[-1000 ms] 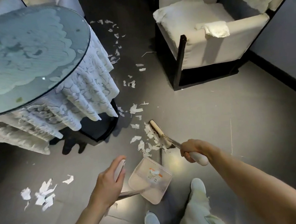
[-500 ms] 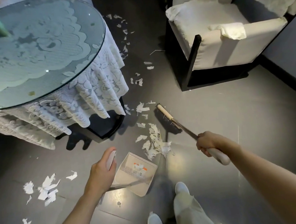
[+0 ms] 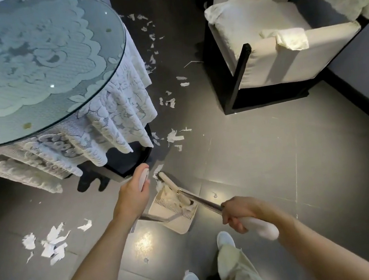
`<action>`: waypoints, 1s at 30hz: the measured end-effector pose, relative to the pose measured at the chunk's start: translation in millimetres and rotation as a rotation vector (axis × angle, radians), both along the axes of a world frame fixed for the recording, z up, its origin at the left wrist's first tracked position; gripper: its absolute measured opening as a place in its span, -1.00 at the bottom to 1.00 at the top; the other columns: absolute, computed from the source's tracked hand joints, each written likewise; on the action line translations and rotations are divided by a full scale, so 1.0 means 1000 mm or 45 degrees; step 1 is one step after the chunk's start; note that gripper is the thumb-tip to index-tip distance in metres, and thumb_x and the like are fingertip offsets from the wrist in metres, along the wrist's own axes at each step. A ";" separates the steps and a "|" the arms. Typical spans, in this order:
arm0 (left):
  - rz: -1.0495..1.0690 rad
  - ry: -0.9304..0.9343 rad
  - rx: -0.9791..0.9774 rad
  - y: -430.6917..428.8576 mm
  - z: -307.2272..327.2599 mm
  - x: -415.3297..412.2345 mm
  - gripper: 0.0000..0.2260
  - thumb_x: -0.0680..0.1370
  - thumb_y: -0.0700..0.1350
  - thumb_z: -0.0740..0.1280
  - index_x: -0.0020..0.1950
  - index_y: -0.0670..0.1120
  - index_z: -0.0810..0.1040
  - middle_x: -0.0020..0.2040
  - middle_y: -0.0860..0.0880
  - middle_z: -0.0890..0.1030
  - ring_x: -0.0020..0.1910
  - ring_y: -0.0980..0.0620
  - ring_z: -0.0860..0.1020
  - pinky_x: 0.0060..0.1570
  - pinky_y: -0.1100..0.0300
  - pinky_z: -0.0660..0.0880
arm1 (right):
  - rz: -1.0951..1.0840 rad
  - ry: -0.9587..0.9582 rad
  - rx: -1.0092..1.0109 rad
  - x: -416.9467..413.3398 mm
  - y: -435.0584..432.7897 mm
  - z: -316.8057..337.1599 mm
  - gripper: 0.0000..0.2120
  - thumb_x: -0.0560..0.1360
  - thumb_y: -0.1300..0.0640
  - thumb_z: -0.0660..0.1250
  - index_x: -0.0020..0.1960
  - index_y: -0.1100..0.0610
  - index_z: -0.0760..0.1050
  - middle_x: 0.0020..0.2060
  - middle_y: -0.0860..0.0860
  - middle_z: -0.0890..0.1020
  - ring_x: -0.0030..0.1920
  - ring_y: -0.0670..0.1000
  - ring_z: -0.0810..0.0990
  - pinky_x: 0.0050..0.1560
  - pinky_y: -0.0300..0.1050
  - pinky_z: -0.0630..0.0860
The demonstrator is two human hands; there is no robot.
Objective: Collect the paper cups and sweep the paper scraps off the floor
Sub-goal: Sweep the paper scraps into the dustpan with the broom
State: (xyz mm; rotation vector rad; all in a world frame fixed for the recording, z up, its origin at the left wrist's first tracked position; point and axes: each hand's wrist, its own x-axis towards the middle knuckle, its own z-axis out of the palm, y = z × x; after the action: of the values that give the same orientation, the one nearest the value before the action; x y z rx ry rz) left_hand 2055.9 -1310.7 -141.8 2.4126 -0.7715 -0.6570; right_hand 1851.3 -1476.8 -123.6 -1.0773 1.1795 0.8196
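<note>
- Right now my left hand (image 3: 132, 197) is curled round the white grip of the dustpan (image 3: 176, 220), holding the pan low over the floor (image 3: 274, 151) at about 12 o'clock from my shoes (image 3: 225, 240).
- My right hand (image 3: 240, 212) is wrapped tight round the white end of the broom (image 3: 199, 200). Its metal shaft runs off toward 10 o'clock, down to the brush head.
- That brush head lies across the mouth of the dustpan, one end sticking out past the lip.
- A wad of paper scraps (image 3: 168, 192) is bunched against the brush inside the pan. A few more sit just beyond the lip, at 12 o'clock.
- I think the lip touches the floor, though the paper hides the edge.
- More scraps lie loose by the foot of the round table (image 3: 40, 65), and a thin trail of them runs on toward 12 o'clock between the table and the armchair (image 3: 274, 62).
- Another cluster lies well apart from the pan at 9 o'clock, with stray bits farther out near 8 o'clock.
- The table stands at 10 o'clock, its lace cloth (image 3: 111, 126) hanging over the dark base under a glass top.
- The armchair sits at 2 o'clock, pale cushions in a dark frame.
</note>
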 end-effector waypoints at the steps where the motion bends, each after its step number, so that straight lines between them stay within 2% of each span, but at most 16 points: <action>1: -0.005 -0.009 -0.007 0.004 0.001 0.000 -0.68 0.63 -0.07 0.15 0.40 0.09 0.31 0.02 -0.07 0.48 -0.04 -0.03 0.41 -0.09 0.09 0.37 | -0.059 0.008 0.037 -0.001 -0.002 0.006 -0.83 0.49 0.36 0.14 -0.25 0.18 0.29 -0.62 0.02 0.32 -0.64 -0.08 0.27 -0.58 -0.33 0.24; 3: 0.010 0.004 -0.033 0.015 0.000 -0.001 -0.68 0.63 -0.06 0.16 0.39 0.10 0.31 0.07 -0.08 0.52 -0.02 -0.04 0.45 -0.05 0.07 0.41 | -0.170 0.005 0.078 -0.002 -0.006 0.019 -0.80 0.52 0.37 0.11 -0.26 0.18 0.28 -0.63 0.01 0.29 -0.66 -0.11 0.25 -0.63 -0.37 0.22; 5: 0.045 0.021 -0.047 0.026 0.001 -0.005 -0.70 0.63 -0.05 0.16 0.35 0.14 0.32 0.07 -0.11 0.55 -0.05 -0.05 0.51 -0.08 0.05 0.46 | -0.150 -0.013 0.028 -0.002 -0.007 0.031 -0.81 0.53 0.37 0.11 -0.24 0.19 0.29 -0.64 0.01 0.28 -0.67 -0.10 0.24 -0.64 -0.38 0.21; 8: 0.098 0.031 -0.051 0.044 0.006 -0.017 -0.73 0.63 -0.04 0.14 0.33 0.14 0.32 -0.16 -0.11 0.52 -0.28 0.04 0.49 -0.37 0.21 0.41 | -0.059 -0.037 -0.076 0.002 -0.007 0.042 -0.84 0.53 0.37 0.13 -0.21 0.22 0.32 -0.63 0.02 0.29 -0.66 -0.09 0.24 -0.62 -0.36 0.23; 10: 0.125 0.019 -0.068 0.060 0.011 -0.023 -0.74 0.63 -0.05 0.14 0.32 0.11 0.33 -0.28 -0.04 0.45 -0.35 0.07 0.45 -0.42 0.26 0.35 | 0.009 -0.057 -0.136 0.010 -0.007 0.042 -0.81 0.52 0.37 0.14 -0.26 0.21 0.32 -0.62 0.03 0.31 -0.65 -0.07 0.26 -0.60 -0.35 0.26; 13: 0.201 0.047 -0.080 0.089 0.013 -0.028 -0.72 0.63 -0.07 0.15 0.34 0.11 0.34 -0.19 -0.06 0.51 -0.23 0.03 0.50 -0.25 0.16 0.42 | 0.224 -0.069 -0.316 0.033 -0.005 0.033 -0.84 0.47 0.37 0.16 -0.27 0.24 0.38 -0.61 0.06 0.38 -0.62 -0.04 0.33 -0.55 -0.29 0.31; 15: 0.271 0.075 -0.064 0.108 0.012 -0.029 -0.72 0.63 -0.04 0.14 0.34 0.15 0.33 -0.08 -0.10 0.54 -0.12 -0.06 0.53 -0.11 0.09 0.45 | 0.375 -0.071 -0.408 0.050 0.000 0.020 -0.91 0.44 0.36 0.18 -0.20 0.27 0.43 -0.57 0.08 0.45 -0.58 -0.01 0.39 -0.50 -0.22 0.37; 16: 0.312 0.085 -0.056 0.118 0.012 -0.029 -0.73 0.63 -0.03 0.13 0.33 0.16 0.33 -0.09 -0.11 0.54 -0.11 -0.06 0.52 -0.11 0.08 0.44 | 0.459 -0.082 -0.451 0.061 0.005 0.013 -0.92 0.43 0.35 0.19 -0.16 0.27 0.45 -0.52 0.10 0.49 -0.54 0.02 0.43 -0.46 -0.19 0.41; 18: 0.362 0.099 -0.041 0.130 0.011 -0.029 -0.74 0.64 -0.03 0.13 0.32 0.17 0.33 -0.07 -0.12 0.54 -0.11 -0.06 0.50 -0.09 0.09 0.42 | 0.639 -0.111 -0.563 0.073 0.012 0.002 -0.89 0.40 0.32 0.21 -0.11 0.27 0.49 -0.39 0.14 0.54 -0.41 0.09 0.51 -0.33 -0.09 0.50; 20: 0.399 0.099 -0.033 0.143 0.006 -0.024 -0.74 0.63 -0.02 0.13 0.31 0.19 0.33 0.06 -0.10 0.54 0.01 -0.07 0.49 0.01 0.09 0.41 | 0.787 -0.120 -0.653 0.086 0.021 -0.010 -0.87 0.39 0.31 0.22 -0.11 0.26 0.52 -0.31 0.15 0.56 -0.27 0.14 0.55 -0.17 -0.03 0.57; 22: 0.396 0.081 -0.027 0.151 0.000 -0.016 -0.73 0.63 0.00 0.13 0.32 0.23 0.32 0.16 -0.03 0.53 0.13 -0.08 0.48 0.09 0.07 0.41 | 0.866 -0.109 -0.700 0.098 0.030 -0.025 -0.92 0.38 0.30 0.23 -0.17 0.23 0.49 -0.27 0.14 0.56 -0.18 0.15 0.57 -0.10 -0.03 0.58; 25: 0.413 0.039 -0.009 0.149 -0.005 0.002 -0.73 0.63 0.00 0.13 0.32 0.22 0.31 0.10 -0.05 0.54 0.03 -0.03 0.49 0.00 0.09 0.40 | 0.936 -0.093 -0.626 0.106 0.049 -0.039 -0.95 0.38 0.26 0.25 -0.26 0.17 0.46 -0.24 0.12 0.58 -0.21 0.12 0.57 -0.16 -0.09 0.55; 28: 0.440 0.044 -0.025 0.133 -0.008 0.017 -0.72 0.63 -0.02 0.15 0.31 0.23 0.32 0.02 -0.13 0.54 -0.11 0.00 0.50 -0.08 0.11 0.39 | 1.082 -0.077 -0.450 0.097 0.068 -0.035 -0.88 0.38 0.28 0.25 -0.32 0.15 0.44 -0.44 0.02 0.55 -0.39 -0.02 0.50 -0.42 -0.28 0.45; 30: 0.446 0.046 -0.059 0.121 -0.006 0.020 -0.71 0.62 -0.04 0.17 0.32 0.20 0.34 -0.01 -0.16 0.53 -0.16 -0.01 0.49 -0.12 0.11 0.39 | 1.097 -0.082 -0.345 0.089 0.072 -0.021 -0.87 0.35 0.31 0.23 -0.35 0.17 0.44 -0.53 -0.01 0.51 -0.48 -0.05 0.45 -0.51 -0.34 0.36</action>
State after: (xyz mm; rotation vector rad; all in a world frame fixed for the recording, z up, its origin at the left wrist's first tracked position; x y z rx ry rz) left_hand 2076.3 -1189.7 -147.6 2.4026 -0.3311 -0.5325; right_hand 1940.4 -1404.7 -144.9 -1.8721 0.7558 1.2814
